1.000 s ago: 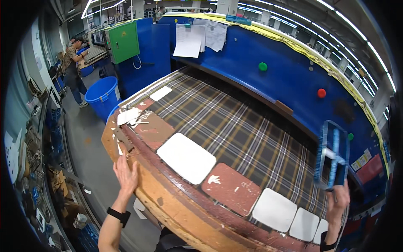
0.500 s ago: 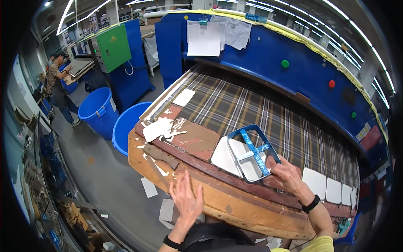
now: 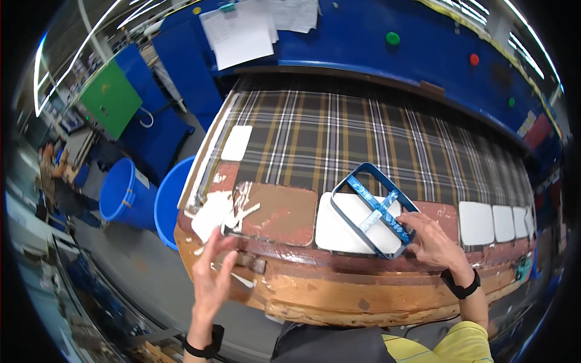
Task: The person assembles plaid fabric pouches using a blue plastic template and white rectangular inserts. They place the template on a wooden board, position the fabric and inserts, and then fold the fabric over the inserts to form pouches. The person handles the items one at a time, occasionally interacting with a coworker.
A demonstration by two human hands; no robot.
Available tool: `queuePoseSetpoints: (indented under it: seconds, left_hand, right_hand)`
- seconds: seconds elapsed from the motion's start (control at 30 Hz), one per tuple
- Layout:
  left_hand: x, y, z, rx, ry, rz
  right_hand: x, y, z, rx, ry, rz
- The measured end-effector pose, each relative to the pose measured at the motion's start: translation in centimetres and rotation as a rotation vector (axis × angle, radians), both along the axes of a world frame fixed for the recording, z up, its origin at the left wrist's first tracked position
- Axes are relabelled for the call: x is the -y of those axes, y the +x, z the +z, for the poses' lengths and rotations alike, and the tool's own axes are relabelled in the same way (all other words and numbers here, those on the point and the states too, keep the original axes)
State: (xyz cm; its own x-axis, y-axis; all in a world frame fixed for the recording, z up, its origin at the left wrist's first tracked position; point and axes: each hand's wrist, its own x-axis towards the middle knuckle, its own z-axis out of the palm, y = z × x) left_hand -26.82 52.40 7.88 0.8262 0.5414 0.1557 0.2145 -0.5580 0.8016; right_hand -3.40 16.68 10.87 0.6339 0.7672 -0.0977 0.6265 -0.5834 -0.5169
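My right hand (image 3: 437, 243) grips the near right side of a blue cutting die (image 3: 396, 195), a rounded metal frame with crossed bars. The die is slightly turned over a white rounded-corner sheet (image 3: 330, 227) at the bed's front. My left hand (image 3: 212, 275) hovers with fingers apart over the wooden front edge, holding nothing visible. Close to it lies a brown flat tool (image 3: 251, 262), partly hidden by the fingers. Just beyond that hand are white scraps (image 3: 213, 216) beside a worn brown board (image 3: 279, 213).
Plaid fabric (image 3: 302, 139) covers the bed under a blue machine (image 3: 339, 45). Several white cut pieces (image 3: 476, 222) lie at right, one white piece (image 3: 236, 143) at far left. Two blue bins (image 3: 119, 193) stand to the left; a person (image 3: 57, 175) works beyond.
My head view has turned and shifted. The left hand has lifted and moved left, toward the scraps and the brown tool. The right hand stays on the cutting die.
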Motion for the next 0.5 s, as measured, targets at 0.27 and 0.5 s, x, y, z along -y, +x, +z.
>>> queuePoseSetpoints:
  seconds: [0.27,0.5]
  left_hand:
    - [-10.1,10.5,-0.1,-0.119,0.156,-0.185]
    - [-13.8,16.6,-3.6,-0.143,0.176,-0.318]
  right_hand:
    - [-2.2,0.3,0.3,-0.284,-0.149,-0.076]
    - [-6.4,-2.8,-4.3,0.223,-0.135,-0.285]
